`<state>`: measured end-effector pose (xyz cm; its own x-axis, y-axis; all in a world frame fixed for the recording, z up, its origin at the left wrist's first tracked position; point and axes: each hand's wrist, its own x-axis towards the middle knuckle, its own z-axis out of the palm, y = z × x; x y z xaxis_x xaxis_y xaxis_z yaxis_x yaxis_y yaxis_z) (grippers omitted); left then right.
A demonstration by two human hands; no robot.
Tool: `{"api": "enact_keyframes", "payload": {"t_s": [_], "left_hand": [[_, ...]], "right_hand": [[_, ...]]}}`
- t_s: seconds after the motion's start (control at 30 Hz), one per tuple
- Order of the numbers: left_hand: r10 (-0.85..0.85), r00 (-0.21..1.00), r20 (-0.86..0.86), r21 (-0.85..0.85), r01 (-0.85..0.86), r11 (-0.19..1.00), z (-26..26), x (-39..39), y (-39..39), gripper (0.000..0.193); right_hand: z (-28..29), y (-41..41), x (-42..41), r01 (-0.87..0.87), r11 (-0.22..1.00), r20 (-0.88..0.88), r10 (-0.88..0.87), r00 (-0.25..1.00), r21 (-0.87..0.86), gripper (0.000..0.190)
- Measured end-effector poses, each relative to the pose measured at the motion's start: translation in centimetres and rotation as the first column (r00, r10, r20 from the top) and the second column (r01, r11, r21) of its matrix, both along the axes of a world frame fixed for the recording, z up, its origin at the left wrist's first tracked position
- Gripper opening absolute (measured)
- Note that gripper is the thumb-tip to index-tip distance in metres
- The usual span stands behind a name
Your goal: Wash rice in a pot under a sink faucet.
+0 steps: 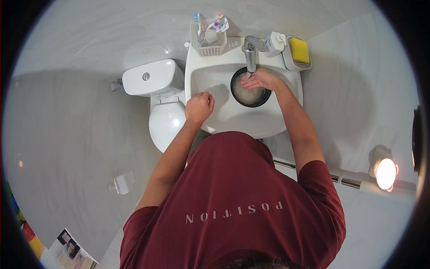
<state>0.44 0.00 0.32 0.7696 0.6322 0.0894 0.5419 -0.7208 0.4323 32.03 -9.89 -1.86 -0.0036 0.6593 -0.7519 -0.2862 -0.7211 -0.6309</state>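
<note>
A round black bowl (236, 95) stands in the white washbasin (215, 75), with pale, cloudy liquid (249, 95) inside. Above its far side, my right hand (260, 80) is held palm up under the spout of the chrome faucet (250, 57). Water appears to run from the spout onto the fingers, which are extended and grip nothing. My left hand (200, 106) is curled into a loose fist at the basin's left rim, and no object shows in it.
Behind the basin stand a white plastic basket (210, 51) with toothbrushes, a white pump bottle (274, 45) and a soap dish (295, 64) bearing a yellow sponge (299, 50). To the left is a toilet (166, 122). A lit lamp (386, 174) glows at right.
</note>
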Motion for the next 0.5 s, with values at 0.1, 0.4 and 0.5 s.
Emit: {"api": "enact_keyframes", "payload": {"t_s": [0.1,0.4,0.5], "left_hand": [[0.003,1.000,0.000,-0.012,-0.003,1.000,0.2,0.1,0.0,0.023],[0.009,1.000,0.020,0.005,-0.010,1.000,-0.3,-0.1,0.2,0.022],[0.000,1.000,0.031,-0.012,0.000,1.000,-0.1,-0.1,0.0,0.021]], "right_hand": [[-1.0,0.2,-0.3,-0.329,0.944,0.395,0.316,0.862,-0.038,0.035],[-4.1,-1.4,-7.6,-0.434,0.821,0.819,0.509,0.265,-0.370,0.044],[-1.9,0.3,-7.6,-0.557,0.717,0.629,0.672,0.391,-0.419,0.043]]}}
